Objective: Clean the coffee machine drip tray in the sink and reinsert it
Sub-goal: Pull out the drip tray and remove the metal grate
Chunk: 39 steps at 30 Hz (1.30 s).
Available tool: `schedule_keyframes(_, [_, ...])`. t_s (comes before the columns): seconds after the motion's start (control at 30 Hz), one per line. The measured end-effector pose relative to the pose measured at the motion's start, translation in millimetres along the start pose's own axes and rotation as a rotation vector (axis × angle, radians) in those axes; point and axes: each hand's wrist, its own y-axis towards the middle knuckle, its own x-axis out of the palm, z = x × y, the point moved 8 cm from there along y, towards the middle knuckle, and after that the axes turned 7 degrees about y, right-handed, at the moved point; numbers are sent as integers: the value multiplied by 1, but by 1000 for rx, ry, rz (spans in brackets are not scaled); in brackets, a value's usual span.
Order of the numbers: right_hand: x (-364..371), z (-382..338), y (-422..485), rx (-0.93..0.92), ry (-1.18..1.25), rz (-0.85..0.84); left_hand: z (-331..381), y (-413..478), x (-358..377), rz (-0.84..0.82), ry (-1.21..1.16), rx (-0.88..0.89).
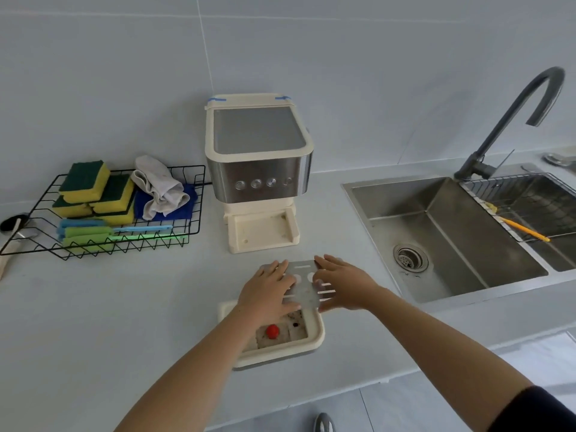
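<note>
The cream drip tray (pixel 313 339) sits on the counter near its front edge, out of the coffee machine (pixel 258 169). Its inside shows dark stains and a red float (pixel 272 331). The flat metal grate (pixel 304 286) is partly off the tray, shifted toward the machine. My left hand (pixel 268 294) holds the grate's left side and my right hand (pixel 343 285) holds its right side. The machine's tray slot (pixel 261 232) stands bare. The steel sink (pixel 442 232) lies to the right.
A black wire basket (pixel 103 213) at the left holds yellow-green sponges, a blue cloth, a grey rag and brushes. A dark curved faucet (pixel 511 120) stands behind the sink. A wire rack (pixel 530 207) with a yellow-handled tool spans the sink's right basin.
</note>
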Motion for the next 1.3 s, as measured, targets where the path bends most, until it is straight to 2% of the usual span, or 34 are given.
schedule_keyframes(0.23, [-25,57,13,8,-35,45,25,55,-10,6,-45,-27])
schedule_keyframes(0.6, [-8,133,44,-16,-59,-60,49,128,29,-48,-43,-67])
schedule_keyframes(1.07, [16,162,60,14,75,-154,47,154,51,-109,-67,-89])
schedule_keyframes(1.3, [21,160,57,10,-79,-175,48,149,50,-107,17,-97])
